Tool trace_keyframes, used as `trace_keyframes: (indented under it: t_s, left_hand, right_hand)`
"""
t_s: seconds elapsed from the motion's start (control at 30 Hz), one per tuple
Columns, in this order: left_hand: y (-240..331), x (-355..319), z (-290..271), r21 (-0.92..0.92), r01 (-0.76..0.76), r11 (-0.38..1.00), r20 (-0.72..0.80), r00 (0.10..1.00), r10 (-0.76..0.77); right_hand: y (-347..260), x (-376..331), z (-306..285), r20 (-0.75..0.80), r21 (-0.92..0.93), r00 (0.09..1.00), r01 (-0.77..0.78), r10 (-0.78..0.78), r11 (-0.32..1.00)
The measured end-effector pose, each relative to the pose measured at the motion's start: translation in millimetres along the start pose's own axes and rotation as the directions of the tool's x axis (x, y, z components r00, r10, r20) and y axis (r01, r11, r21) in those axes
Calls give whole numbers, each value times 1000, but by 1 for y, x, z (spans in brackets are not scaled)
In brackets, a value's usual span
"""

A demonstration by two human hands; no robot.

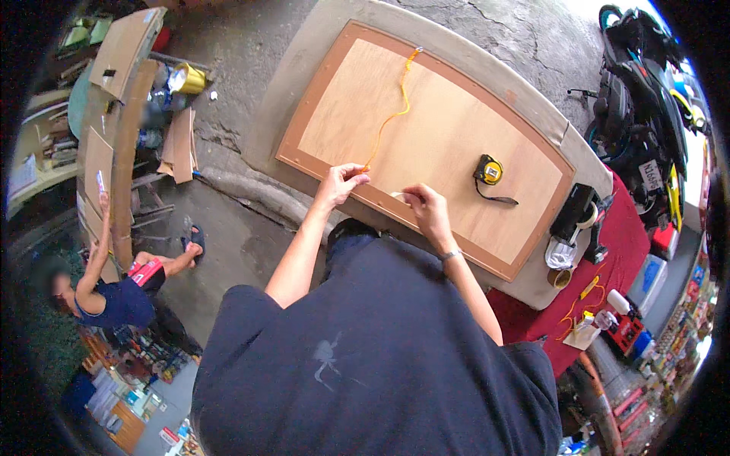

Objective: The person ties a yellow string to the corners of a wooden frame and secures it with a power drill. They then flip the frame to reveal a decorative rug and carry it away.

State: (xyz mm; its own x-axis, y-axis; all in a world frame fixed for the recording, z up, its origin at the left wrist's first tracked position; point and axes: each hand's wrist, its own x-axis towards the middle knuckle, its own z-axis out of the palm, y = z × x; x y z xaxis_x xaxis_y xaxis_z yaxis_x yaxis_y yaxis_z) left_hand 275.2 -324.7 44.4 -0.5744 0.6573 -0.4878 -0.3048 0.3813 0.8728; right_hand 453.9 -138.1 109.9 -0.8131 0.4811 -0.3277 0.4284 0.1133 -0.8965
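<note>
A flat wooden board [449,114] with a brown border lies on a pale, round-cornered surface in front of me. My left hand [344,185] is at the border's near edge, its fingers closed on one end of a yellow cord [404,99]. From there the cord runs in a wavy line across the board to its far edge, where a small shiny end shows. Just to the right, my right hand [428,216] is pinched near the same edge, with a small pale bit at its fingertips, too small to name. A yellow and black tape measure [490,170] with a dark strap rests on the board.
A black tape dispenser [576,213] and a crumpled white bag [560,254] sit right of the board, beside a red cloth [627,243]. A motorbike [639,114] stands far right. Another person [118,300] sits at left near cardboard sheets [125,53].
</note>
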Motion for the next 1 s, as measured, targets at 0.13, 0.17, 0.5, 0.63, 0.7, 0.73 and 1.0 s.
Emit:
trace_keyframes:
  t_s: [0.13, 0.17, 0.5, 0.63, 0.7, 0.73, 1.0]
  left_hand:
    - [23, -8, -15, -100, 77, 992, 110, 992, -65]
    - [23, -7, -22, -138, 73, 988, 124, 991, -56]
    - [15, -13, -46, -439, 83, 894, 87, 995, -50]
    - [16, -22, -63, -436, 46, 899, 136, 991, 15]
    - [16, -25, -65, -437, 42, 899, 118, 993, 12]
    - [16, -26, -65, -429, 51, 902, 99, 995, -10]
    - [-2, -25, -50, -431, -3, 903, -57, 998, -24]
  right_hand:
    - [-25, 31, 50, 86, -25, 993, -76, 78, 997]
    - [-31, 37, 60, 99, -39, 989, -107, 110, 994]
    - [-55, 65, 104, 64, -55, 998, -15, 19, 998]
    - [-64, 65, 109, 114, -84, 993, -18, 27, 996]
    - [-70, 64, 111, 150, -84, 988, -29, 42, 996]
    - [-71, 64, 112, 167, -85, 985, -38, 52, 996]
    - [-63, 68, 118, 158, -124, 987, 36, -16, 992]
